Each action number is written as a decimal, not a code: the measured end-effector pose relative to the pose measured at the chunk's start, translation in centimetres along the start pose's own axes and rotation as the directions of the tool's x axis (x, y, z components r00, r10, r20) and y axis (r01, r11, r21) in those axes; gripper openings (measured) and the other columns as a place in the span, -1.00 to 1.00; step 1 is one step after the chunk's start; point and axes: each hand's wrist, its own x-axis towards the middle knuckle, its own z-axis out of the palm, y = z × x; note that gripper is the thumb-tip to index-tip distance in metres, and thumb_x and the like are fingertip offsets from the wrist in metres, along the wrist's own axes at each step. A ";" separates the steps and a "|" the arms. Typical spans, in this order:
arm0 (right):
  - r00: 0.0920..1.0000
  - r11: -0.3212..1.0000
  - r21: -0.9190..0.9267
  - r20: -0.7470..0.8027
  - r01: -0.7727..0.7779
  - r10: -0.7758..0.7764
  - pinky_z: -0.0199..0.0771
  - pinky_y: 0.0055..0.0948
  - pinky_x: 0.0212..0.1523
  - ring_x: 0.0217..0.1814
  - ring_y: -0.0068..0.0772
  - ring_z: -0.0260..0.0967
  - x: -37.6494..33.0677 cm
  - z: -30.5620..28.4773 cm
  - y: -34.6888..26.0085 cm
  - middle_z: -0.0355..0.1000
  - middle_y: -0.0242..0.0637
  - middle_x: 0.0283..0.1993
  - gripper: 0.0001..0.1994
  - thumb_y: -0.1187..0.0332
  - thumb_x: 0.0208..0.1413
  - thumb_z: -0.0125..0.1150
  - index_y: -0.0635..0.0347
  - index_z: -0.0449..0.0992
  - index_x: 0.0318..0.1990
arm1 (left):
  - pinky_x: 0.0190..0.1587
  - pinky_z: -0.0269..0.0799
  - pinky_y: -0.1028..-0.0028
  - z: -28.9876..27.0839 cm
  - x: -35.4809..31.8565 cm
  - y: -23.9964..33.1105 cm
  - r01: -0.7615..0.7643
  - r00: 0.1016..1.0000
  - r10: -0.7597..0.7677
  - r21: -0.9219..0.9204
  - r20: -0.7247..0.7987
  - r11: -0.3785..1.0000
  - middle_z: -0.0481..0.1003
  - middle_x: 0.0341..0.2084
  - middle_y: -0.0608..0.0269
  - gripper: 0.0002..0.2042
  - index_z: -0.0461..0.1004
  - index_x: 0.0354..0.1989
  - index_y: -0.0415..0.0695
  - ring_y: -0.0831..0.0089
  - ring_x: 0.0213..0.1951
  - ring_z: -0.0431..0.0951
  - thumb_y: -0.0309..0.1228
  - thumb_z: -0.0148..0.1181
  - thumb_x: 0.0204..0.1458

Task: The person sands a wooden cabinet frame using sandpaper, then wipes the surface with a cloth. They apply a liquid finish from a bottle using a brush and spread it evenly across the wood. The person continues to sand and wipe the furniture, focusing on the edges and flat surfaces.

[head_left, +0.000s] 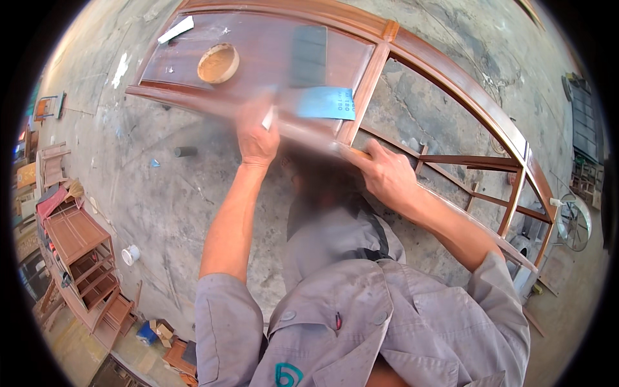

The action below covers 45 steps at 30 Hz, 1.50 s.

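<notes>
A reddish-brown wooden frame with a solid panel at its left part lies in front of me. My left hand is at the panel's near edge, its fingers partly smeared by motion, closed around a small white piece whose kind I cannot make out. My right hand grips a tool with an orange-brown handle beside the near rail; its working end is blurred. On the panel are a round bowl of orange-brown paste, a blue sandpaper sheet and a dark green flat rectangle.
A white folded strip lies at the panel's far left. Open bays of the frame, with crossbars, extend right. On the concrete floor stand a white tub, a dark cylinder, and wooden furniture at left. A fan stands at far right.
</notes>
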 end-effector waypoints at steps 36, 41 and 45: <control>0.993 0.999 -0.013 0.113 0.044 -0.043 0.60 -0.09 -0.17 0.03 -0.04 0.53 0.1 -0.7 -0.6 0.37 -0.14 -0.06 -0.40 0.30 0.07 0.30 -0.10 0.47 0.34 | 0.31 0.33 0.12 -0.1 -0.1 -0.3 -0.017 1.000 0.017 -0.012 -0.002 1.000 0.54 0.24 0.21 -0.62 0.50 0.28 -0.11 0.08 0.19 0.51 -0.43 0.15 0.29; 0.990 0.993 -0.025 -0.082 0.113 -0.115 0.60 -0.15 -0.38 -0.31 -0.09 0.51 0.1 0.3 -0.2 0.32 -0.20 -0.21 -0.37 0.52 0.12 0.16 -0.25 0.44 0.37 | 0.31 0.33 0.12 0.1 -0.1 -0.4 -0.014 1.000 0.014 0.002 -0.006 1.000 0.54 0.24 0.22 -0.62 0.50 0.28 -0.10 0.08 0.19 0.51 -0.42 0.14 0.29; 0.997 0.999 -0.015 0.053 0.049 -0.049 0.60 -0.09 -0.26 -0.11 -0.05 0.53 0.0 -0.4 -0.4 0.35 -0.15 -0.11 -0.42 0.38 0.09 0.25 -0.14 0.47 0.34 | 0.31 0.34 0.12 -0.1 -0.2 -0.3 -0.004 1.000 0.004 0.006 0.007 1.000 0.54 0.24 0.22 -0.61 0.50 0.28 -0.10 0.08 0.19 0.51 -0.43 0.14 0.29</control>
